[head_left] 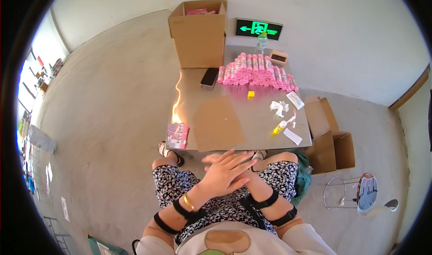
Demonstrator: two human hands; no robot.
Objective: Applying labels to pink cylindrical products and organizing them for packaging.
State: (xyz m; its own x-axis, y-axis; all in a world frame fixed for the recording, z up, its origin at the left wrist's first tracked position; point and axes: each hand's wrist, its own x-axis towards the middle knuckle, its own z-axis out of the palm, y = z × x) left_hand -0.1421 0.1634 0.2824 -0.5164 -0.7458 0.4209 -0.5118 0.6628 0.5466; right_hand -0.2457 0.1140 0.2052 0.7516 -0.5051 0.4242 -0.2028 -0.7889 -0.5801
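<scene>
My left hand (225, 172) lies over my lap with its fingers spread, holding nothing. It rests on top of my right hand (210, 158), which is mostly hidden; only blurred fingertips show past it. My forearms cross at the wrists, and both carry black straps. The hands hover just short of the front edge of a metal table (252, 133). A brown cardboard sheet (218, 122) lies on the table nearest to them.
A pile of pink tubes (256, 73), a black phone (209, 76), a small yellow block (250, 93), white paper scraps (279, 106) and a glue bottle (280, 127) lie on the table. A pink pack (177, 135) sits at its front left corner. A large carton (199, 37) stands at the back, open cartons (333, 142) on the floor at right.
</scene>
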